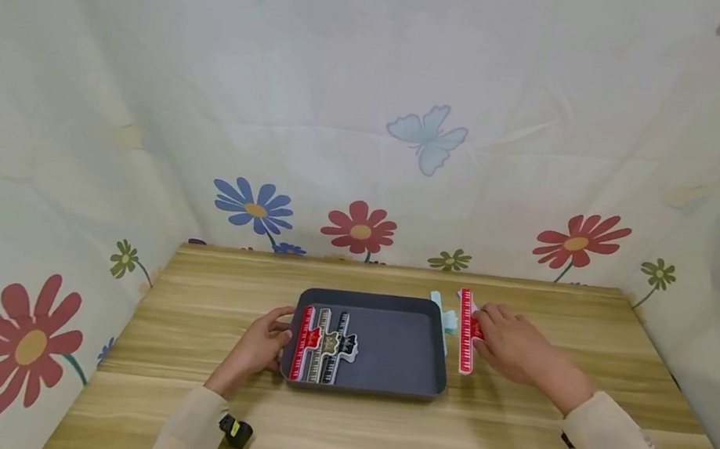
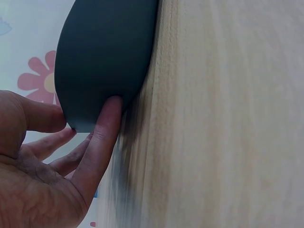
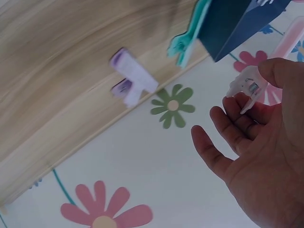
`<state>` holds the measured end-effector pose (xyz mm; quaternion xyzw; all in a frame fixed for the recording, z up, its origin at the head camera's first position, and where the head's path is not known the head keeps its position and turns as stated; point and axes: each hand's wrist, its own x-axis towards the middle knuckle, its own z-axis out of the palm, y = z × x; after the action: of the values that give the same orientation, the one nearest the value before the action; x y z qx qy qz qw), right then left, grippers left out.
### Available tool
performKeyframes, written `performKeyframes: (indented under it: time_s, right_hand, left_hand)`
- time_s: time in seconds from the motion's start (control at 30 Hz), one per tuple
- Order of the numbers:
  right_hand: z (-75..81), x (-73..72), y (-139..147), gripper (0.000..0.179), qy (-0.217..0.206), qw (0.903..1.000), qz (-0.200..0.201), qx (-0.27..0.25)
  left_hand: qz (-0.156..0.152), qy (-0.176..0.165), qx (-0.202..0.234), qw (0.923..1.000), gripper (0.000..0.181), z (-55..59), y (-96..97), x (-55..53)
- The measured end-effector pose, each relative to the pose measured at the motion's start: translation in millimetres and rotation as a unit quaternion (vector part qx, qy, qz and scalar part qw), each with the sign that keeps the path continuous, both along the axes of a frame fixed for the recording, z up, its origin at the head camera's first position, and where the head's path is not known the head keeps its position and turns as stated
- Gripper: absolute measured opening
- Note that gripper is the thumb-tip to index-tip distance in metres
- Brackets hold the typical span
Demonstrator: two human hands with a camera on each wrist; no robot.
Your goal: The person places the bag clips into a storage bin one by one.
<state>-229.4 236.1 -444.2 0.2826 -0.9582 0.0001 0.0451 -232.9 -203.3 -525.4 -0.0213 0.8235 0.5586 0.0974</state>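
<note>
A dark grey tray (image 1: 391,357) lies on the table, its left side held by my left hand (image 1: 260,343). In the left wrist view the thumb is at the rim and a finger (image 2: 105,128) presses the outer wall. Inside the tray, along its left end, lie a red piano-key clip (image 1: 302,342), a cream-and-dark clip (image 1: 319,345) and a black one (image 1: 336,348). Just right of the tray my right hand (image 1: 514,346) pinches another red piano-key clip (image 1: 465,334) by its handles. The right wrist view shows the clip's clear handle (image 3: 249,85) between thumb and fingers.
A teal clip (image 3: 190,35) is against the tray's right side. Behind it, near the table's back edge, lies a light purple clip (image 3: 132,76). The wood-grain table (image 1: 331,442) meets a flower-printed cloth (image 1: 312,169) at the back and sides.
</note>
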Motion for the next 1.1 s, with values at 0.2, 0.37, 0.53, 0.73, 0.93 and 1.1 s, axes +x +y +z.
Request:
performKeyframes:
  time_s: [0.2,0.37,0.53,0.73,0.93,1.1]
  right_hand:
    - [3.8,3.8,-15.4,0.053,0.011,0.9998,0.014,0.001]
    - [6.7,5.1,-28.0,0.054,0.003,0.9998,0.017,0.003]
    - [7.3,4.7,-39.3,0.054,-0.006,0.9998,0.02,0.004]
    - [6.1,3.3,-52.4,0.049,0.006,0.9993,0.036,-0.005]
    - [3.4,1.8,-65.7,0.049,-0.008,0.9988,0.048,-0.005]
    - [-1.5,-0.3,-74.0,0.048,0.001,0.9984,0.056,-0.008]
  left_hand:
    - [0.0,0.004,-0.003,1.0,0.05,0.5,1.5,-0.3]
    - [-0.003,0.009,-0.007,0.9999,0.05,-0.2,2.6,0.6]
    - [-0.003,0.009,-0.006,0.9999,0.05,-0.5,2.1,-0.2]
    - [0.004,0.004,-0.004,1.0,0.05,0.1,1.3,0.1]
    - [0.002,0.005,-0.006,1.0,0.05,0.3,1.5,-0.1]
    - [0.001,0.01,-0.013,0.9999,0.05,2.1,1.6,0.9]
